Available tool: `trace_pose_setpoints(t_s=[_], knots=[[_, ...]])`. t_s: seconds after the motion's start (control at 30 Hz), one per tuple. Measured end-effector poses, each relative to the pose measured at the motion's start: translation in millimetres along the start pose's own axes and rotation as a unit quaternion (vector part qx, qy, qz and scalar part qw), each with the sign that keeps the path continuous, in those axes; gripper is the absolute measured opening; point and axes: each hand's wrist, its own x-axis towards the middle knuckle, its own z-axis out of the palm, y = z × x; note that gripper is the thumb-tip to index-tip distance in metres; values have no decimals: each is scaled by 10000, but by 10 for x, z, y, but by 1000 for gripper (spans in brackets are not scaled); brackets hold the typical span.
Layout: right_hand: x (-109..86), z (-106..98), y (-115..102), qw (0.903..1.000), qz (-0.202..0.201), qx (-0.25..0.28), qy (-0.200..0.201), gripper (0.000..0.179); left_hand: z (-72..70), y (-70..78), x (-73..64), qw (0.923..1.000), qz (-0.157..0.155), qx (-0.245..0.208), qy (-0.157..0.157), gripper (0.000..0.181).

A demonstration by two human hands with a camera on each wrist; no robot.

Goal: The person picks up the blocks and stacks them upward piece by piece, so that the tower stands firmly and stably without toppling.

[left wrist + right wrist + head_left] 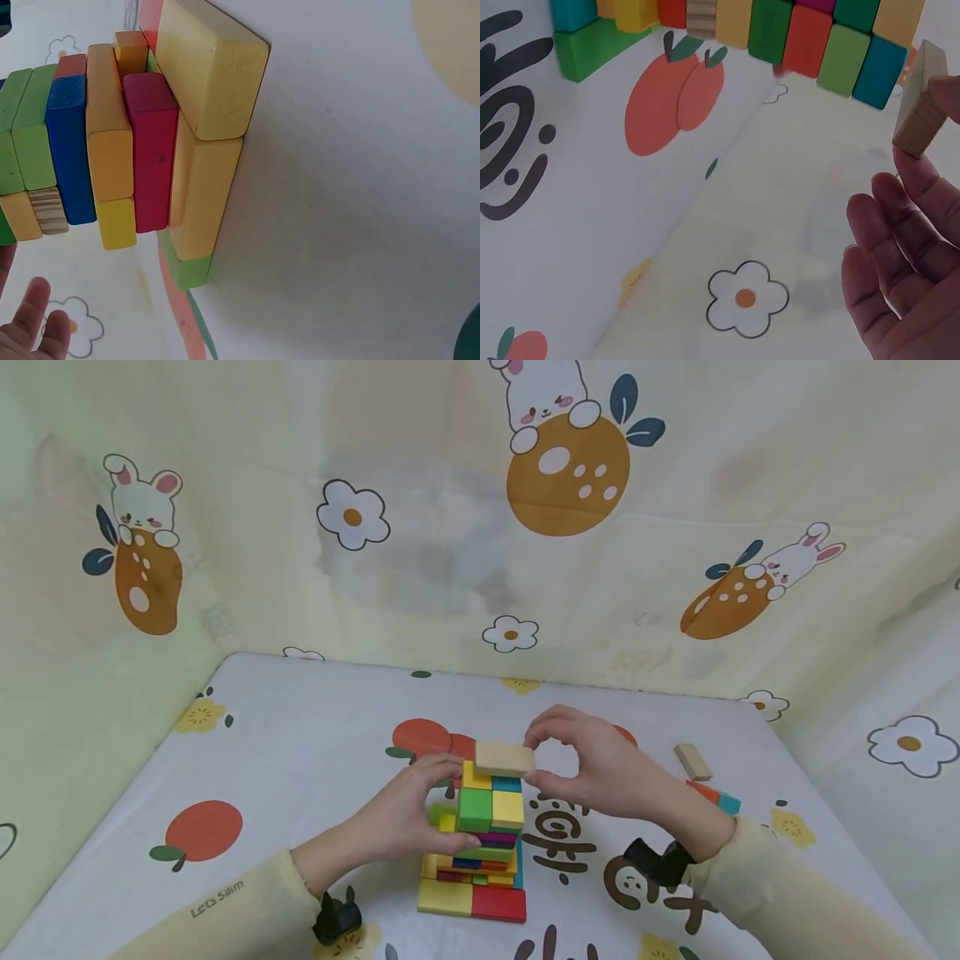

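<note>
A multicolored block tower (pixel 476 810) stands on the cloth, built of stacked wooden blocks in yellow, green, blue, red and purple. My left hand (pixel 408 810) rests at its left side, the thumb across the front and the index fingertip near the upper layers. In the left wrist view some fingers (pixel 30 315) of that hand extend away from the tower. With thumb and index finger, my right hand (pixel 600 760) pinches a plain wooden block (pixel 501 759) by its right end, over the tower's top. The right wrist view shows this block (pixel 921 105) beside the top layer, its other fingers loosely bent.
To the right on the table lie a loose plain block (pixel 693 762) and red and blue blocks (pixel 712 795), partly hidden by the right forearm. A patterned cloth (pixel 300 718) covers the table. A printed curtain (pixel 435 443) hangs behind and at both sides.
</note>
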Motion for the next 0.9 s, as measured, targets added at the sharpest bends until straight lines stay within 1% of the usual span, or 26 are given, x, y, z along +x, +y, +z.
trace_pose_setpoints(t_s=[0.13, 0.3, 0.9], knots=[[22, 19, -49, 9997, -99, -49, -197, 21, -6, -4, 1, 9999, 87, -50, -15, 67], [34, 32, -78, 9994, -92, -34, -330, 21, -13, 0, -5, 9999, 115, -68, -12, 65], [29, 17, -88, 9987, 24, -86, -506, 21, -10, 10, -10, 9998, 160, -91, -2, 65]])
